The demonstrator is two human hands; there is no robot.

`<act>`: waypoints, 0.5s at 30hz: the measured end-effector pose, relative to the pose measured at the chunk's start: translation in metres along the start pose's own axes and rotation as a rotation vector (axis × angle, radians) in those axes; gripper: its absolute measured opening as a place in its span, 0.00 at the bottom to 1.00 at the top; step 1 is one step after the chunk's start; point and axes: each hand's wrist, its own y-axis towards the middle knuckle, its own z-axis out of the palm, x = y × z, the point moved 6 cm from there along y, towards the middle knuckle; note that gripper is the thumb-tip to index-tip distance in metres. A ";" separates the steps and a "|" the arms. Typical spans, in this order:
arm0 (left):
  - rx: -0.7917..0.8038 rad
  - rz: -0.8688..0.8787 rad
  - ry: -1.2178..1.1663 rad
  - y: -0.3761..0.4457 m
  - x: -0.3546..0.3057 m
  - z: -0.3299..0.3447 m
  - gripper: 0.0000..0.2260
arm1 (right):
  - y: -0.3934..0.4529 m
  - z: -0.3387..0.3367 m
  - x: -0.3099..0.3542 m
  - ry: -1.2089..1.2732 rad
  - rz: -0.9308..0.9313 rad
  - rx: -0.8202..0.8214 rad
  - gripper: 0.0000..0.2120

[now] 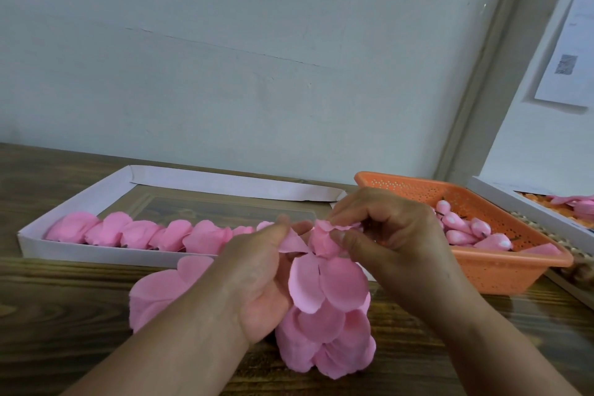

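A: Item one?
B: Pink petal cluster, above the table. The left hand curls round it and the right hand pinches its top.
A: Beyond?
B: White tray, pink flowers rowed inside. Orange basket of buds, right.

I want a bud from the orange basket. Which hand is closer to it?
Right. The right hand pinches the pink petals right beside the orange basket, at its left end. The left hand holds the petals farther left, away from the basket.

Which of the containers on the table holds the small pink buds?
The orange perforated basket beside the right hand; the left white tray holds opened flowers.
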 end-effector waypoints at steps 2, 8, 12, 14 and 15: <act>0.070 -0.008 0.028 -0.001 0.001 0.005 0.17 | 0.000 0.000 -0.001 0.014 -0.002 -0.003 0.07; 0.006 0.018 0.085 0.000 -0.001 0.000 0.09 | 0.000 0.002 0.003 0.007 -0.073 0.017 0.06; -0.065 -0.013 0.068 0.003 0.005 -0.004 0.15 | -0.001 0.004 0.007 -0.023 -0.159 0.052 0.04; -0.093 0.012 0.079 0.003 0.004 -0.006 0.11 | -0.003 0.006 0.009 -0.061 -0.198 0.060 0.04; -0.098 0.034 0.088 0.002 0.002 -0.007 0.09 | -0.003 0.007 0.010 -0.082 -0.218 0.062 0.05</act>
